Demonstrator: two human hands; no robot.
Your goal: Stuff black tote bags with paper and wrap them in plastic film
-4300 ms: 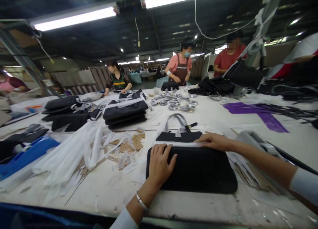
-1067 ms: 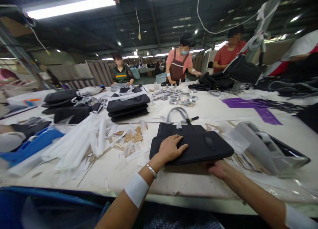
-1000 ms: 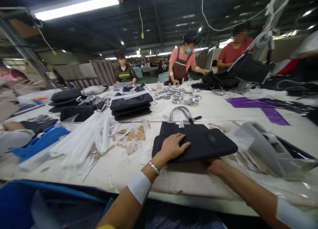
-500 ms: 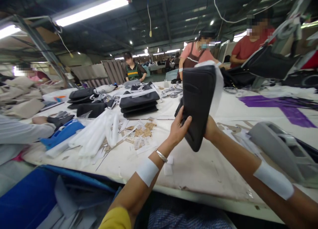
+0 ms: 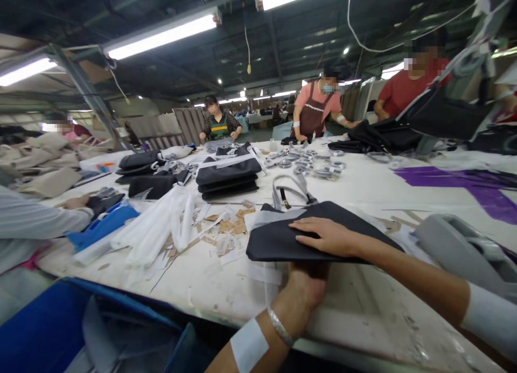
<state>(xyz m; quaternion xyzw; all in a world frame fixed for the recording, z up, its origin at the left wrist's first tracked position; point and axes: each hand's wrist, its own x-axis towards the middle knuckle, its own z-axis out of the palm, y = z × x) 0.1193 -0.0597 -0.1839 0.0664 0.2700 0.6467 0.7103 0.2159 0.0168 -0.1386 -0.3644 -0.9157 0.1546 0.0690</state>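
A black bag, flattish and lying nearly level, is held over the near part of the table in the head view. My left hand is underneath it, gripping from below, with most of its fingers hidden by the bag. On the upper face rests my right hand, laid flat with its fingers stretched out. A strap in grey wrapping with a small gold-coloured fitting stands up behind the bag. White wrapping material lies across the bag's far left part.
Stacked black bags, rolled white sheets and brown tags cover the table's left half. A grey tape dispenser stands at right. Below the left edge is a blue bin. Several co-workers are around the table; one sleeve reaches in from the left.
The bag has gone from upright to nearly level and lower. My left hand has moved beneath it, my right hand onto its top. The wrapped strap now shows behind it.
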